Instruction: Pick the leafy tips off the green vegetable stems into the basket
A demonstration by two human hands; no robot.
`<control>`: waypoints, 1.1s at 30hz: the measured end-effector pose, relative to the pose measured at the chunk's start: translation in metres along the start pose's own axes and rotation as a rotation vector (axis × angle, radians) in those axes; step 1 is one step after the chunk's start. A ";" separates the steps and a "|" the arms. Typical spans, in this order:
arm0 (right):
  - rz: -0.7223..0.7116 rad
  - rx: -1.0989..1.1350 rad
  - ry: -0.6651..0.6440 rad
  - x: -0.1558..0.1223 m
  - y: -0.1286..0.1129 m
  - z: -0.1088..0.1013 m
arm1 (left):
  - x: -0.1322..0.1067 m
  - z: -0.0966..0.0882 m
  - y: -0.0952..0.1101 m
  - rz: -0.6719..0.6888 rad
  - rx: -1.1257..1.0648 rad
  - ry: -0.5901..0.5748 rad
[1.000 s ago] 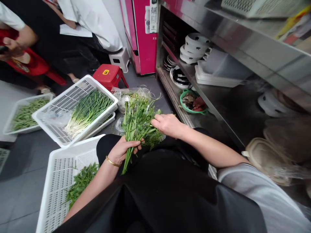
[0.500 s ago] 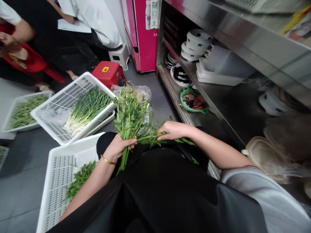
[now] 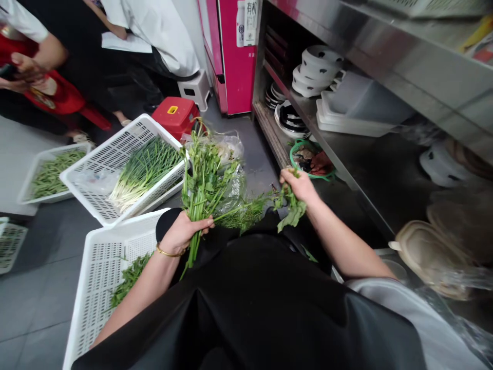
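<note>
My left hand (image 3: 184,230), a gold bangle at its wrist, is closed round a bunch of Chinese celery (image 3: 202,187). The leafy tops point away from me and the stalk ends hang below the fist over my black apron (image 3: 246,298). Off to the right, my right hand (image 3: 301,186) grips some loose celery leaves (image 3: 291,213), which droop beneath its fingers. Between the hands, beyond my lap, lies a heap of fine green sprigs (image 3: 244,213) by a clear plastic bag (image 3: 233,192). Fingers partly hide what the right hand pinches.
On the left, one white basket (image 3: 90,257) contains cut greens; another basket (image 3: 69,177) contains scallions, with a crate of green beans (image 3: 57,172) behind. A red stool (image 3: 175,115) stands ahead. Metal shelving (image 3: 346,169) runs along my right, with a green colander (image 3: 295,154) low down. Two people are back left.
My right hand has moved right and up, away from the bunch, with leaves in its grip. My left hand keeps hold of the celery in nearly the same place.
</note>
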State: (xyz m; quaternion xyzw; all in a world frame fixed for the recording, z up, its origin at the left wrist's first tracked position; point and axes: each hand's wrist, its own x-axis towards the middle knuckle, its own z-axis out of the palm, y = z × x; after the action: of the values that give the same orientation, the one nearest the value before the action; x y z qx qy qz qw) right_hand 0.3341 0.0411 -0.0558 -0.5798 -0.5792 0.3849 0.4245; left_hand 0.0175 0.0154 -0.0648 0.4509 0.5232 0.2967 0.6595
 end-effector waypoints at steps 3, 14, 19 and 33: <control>-0.215 -0.252 -0.097 -0.007 -0.021 0.006 | 0.005 0.006 0.002 -0.002 0.052 -0.022; -0.533 -0.443 -0.799 -0.007 -0.029 0.051 | 0.000 0.008 0.003 -0.044 -0.030 -0.081; -0.114 0.051 -0.164 -0.002 -0.014 0.012 | 0.005 0.001 -0.003 -0.052 -0.170 0.038; -0.599 -0.469 -0.748 -0.018 -0.040 0.087 | 0.008 0.035 0.003 0.028 -0.175 -0.097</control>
State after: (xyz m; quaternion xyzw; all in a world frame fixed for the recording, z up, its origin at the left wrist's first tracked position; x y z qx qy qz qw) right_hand 0.2379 0.0262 -0.0487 -0.2913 -0.9017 0.2874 0.1393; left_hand 0.0539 0.0136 -0.0640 0.4126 0.4562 0.3283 0.7168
